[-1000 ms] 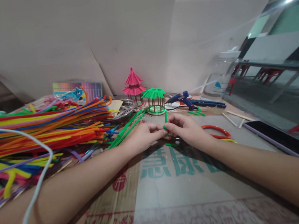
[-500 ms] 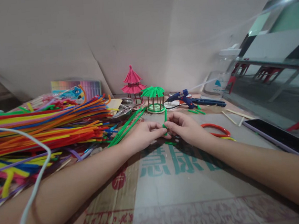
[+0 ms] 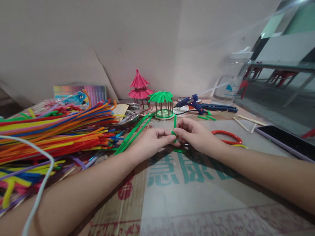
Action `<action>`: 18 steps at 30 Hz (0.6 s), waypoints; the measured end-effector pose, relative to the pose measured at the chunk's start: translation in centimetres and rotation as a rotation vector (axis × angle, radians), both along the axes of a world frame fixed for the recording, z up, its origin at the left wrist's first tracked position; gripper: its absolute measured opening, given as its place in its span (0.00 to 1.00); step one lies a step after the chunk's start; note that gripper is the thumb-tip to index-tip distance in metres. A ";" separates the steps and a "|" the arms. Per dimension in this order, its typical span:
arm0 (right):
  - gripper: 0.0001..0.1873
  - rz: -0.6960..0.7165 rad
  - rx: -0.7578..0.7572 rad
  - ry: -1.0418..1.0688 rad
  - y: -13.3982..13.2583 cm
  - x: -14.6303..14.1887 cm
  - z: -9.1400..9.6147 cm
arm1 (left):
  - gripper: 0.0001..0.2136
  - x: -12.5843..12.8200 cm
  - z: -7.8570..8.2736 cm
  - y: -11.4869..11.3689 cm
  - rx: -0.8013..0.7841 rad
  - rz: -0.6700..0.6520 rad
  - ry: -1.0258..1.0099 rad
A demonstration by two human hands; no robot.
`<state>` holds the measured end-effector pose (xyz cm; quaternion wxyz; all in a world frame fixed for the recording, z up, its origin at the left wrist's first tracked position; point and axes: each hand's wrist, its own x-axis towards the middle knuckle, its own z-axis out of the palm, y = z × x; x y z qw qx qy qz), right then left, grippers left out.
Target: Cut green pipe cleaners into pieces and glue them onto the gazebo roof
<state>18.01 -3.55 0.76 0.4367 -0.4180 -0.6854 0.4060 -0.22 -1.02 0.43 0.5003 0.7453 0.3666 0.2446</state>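
Note:
Both hands meet over the middle of the table, pinching a green pipe cleaner (image 3: pixel 175 121) whose upper end sticks up between them. My left hand (image 3: pixel 155 141) is closed on its lower part with thumb and forefinger. From the other side, my right hand (image 3: pixel 191 131) grips the same piece with its fingertips. A short green piece (image 3: pixel 179 150) lies on the table just below the hands. Behind them stands a small pavilion with a green roof (image 3: pixel 161 96) on brown posts. Further back is a pink two-tiered pagoda (image 3: pixel 139 88).
Bundles of coloured pipe cleaners (image 3: pixel 49 126) cover the left side, with a white cable (image 3: pixel 47 155) across them. A blue glue gun (image 3: pixel 190 101), red-handled scissors (image 3: pixel 230 137), a phone (image 3: pixel 298 143) and a clear bottle (image 3: pixel 232 77) are on the right. Long green pipe cleaners (image 3: pixel 133 132) lie beside my left wrist.

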 end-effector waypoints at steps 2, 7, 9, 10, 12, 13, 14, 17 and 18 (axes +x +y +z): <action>0.12 -0.002 0.000 -0.001 0.0 0.0 -0.1 | 0.16 0.0 0.0 0.0 0.001 0.004 0.001; 0.11 -0.006 0.009 -0.012 0.1 0.1 -0.3 | 0.14 0.2 -0.1 0.1 -0.025 0.001 -0.050; 0.11 -0.003 0.005 -0.004 0.2 0.0 -0.4 | 0.15 0.3 -0.1 0.0 -0.023 0.011 -0.035; 0.11 -0.004 -0.001 -0.001 0.2 -0.1 -0.5 | 0.15 0.3 -0.1 0.0 -0.022 0.017 -0.025; 0.12 -0.011 -0.015 -0.002 0.3 -0.2 -0.4 | 0.16 0.2 -0.1 -0.1 -0.020 0.031 -0.014; 0.11 -0.013 -0.024 -0.009 0.4 -0.2 -0.2 | 0.17 0.2 -0.1 -0.1 -0.017 0.038 -0.016; 0.11 -0.007 -0.030 -0.030 0.4 -0.1 0.1 | 0.17 0.1 -0.2 -0.2 -0.013 0.043 -0.021; 0.09 0.068 -0.001 -0.233 0.2 0.9 2.0 | 0.17 0.0 -0.2 -0.2 0.000 0.065 -0.027; 0.09 0.101 0.027 -0.354 0.0 1.6 2.8 | 0.17 0.0 -0.2 -0.2 -0.007 0.068 -0.033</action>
